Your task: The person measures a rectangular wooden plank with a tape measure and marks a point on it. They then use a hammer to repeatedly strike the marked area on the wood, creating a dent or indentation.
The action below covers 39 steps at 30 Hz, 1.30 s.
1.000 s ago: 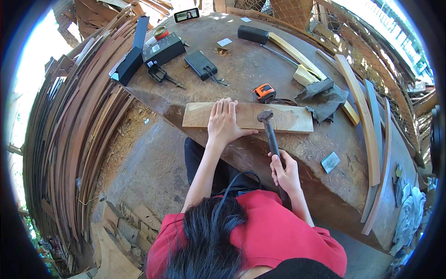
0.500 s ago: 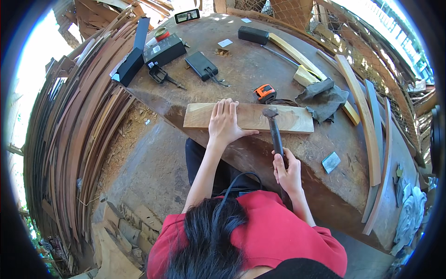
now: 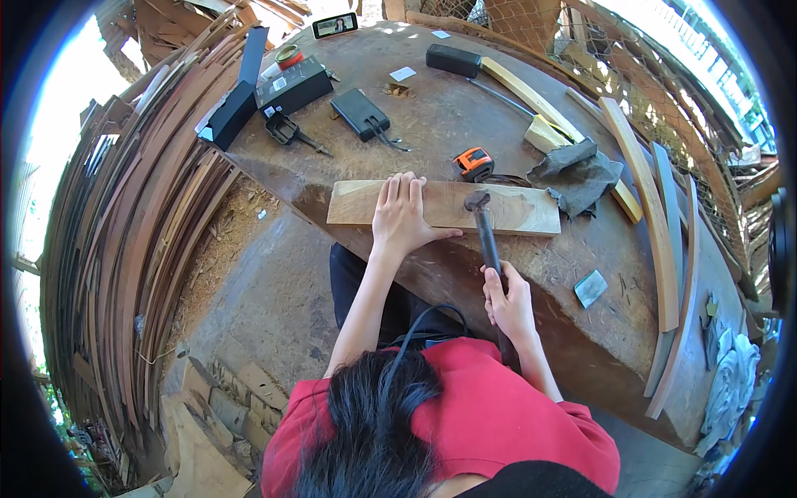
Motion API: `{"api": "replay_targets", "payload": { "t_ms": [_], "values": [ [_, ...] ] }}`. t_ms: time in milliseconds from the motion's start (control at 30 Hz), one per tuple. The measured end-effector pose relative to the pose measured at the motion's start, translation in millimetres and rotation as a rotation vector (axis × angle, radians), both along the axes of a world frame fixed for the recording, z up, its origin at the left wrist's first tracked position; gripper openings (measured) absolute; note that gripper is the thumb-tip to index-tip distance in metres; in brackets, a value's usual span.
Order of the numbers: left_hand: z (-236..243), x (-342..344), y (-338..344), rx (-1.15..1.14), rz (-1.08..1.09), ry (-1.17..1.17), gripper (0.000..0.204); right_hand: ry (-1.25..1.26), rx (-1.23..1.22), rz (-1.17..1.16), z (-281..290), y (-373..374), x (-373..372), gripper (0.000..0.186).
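Note:
A pale wooden board (image 3: 452, 203) lies along the near edge of the worn workbench (image 3: 448, 108). Across its left half my left hand (image 3: 402, 212) clasps it, the fingertips at the far edge and the thumb stretched along the near one. My right hand (image 3: 508, 303) is closed round the dark handle of a hammer (image 3: 488, 241). The hammer's head is over the right half of the board; whether it touches the wood I cannot tell. An orange and black tape measure (image 3: 474, 164) sits just beyond the board.
A dark rag (image 3: 575, 176), a small grey-green block (image 3: 590, 289) and long wooden strips (image 3: 643, 207) lie to the right. Farther back are a black power bank (image 3: 360, 114), a black box (image 3: 294, 86) and a propped phone (image 3: 335, 26). Stacked planks (image 3: 137, 224) fill the left.
The hammer's head has shifted slightly left and away from me, with my right hand moving a little the same way. My left hand stays on the board, which has barely moved.

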<state>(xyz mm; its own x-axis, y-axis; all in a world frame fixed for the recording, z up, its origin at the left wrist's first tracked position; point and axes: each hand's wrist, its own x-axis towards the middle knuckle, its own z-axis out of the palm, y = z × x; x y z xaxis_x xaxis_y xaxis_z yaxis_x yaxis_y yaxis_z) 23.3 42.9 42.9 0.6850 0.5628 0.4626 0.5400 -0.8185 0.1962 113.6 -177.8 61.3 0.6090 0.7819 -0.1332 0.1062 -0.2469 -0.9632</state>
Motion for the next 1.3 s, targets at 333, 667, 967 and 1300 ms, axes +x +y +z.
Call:
{"api": "replay_targets", "payload": {
  "t_ms": [333, 667, 967, 1300],
  "values": [
    [-1, 0, 0, -0.005, -0.005, -0.001, 0.106, -0.073, -0.001, 0.025, -1, -1, 4, 0.034],
    [0, -1, -2, -0.006, -0.010, -0.017, 0.104, -0.153, -0.004, 0.067, -8, -3, 5, 0.033],
    [-1, -1, -1, -0.007, -0.007, -0.020, 0.103, -0.150, -0.011, 0.062, -9, -8, 0, 0.031],
    [-1, -2, 0, 0.005, -0.017, -0.031, 0.103, -0.032, 0.064, 0.065, 4, -6, -5, 0.026]
  ]
}}
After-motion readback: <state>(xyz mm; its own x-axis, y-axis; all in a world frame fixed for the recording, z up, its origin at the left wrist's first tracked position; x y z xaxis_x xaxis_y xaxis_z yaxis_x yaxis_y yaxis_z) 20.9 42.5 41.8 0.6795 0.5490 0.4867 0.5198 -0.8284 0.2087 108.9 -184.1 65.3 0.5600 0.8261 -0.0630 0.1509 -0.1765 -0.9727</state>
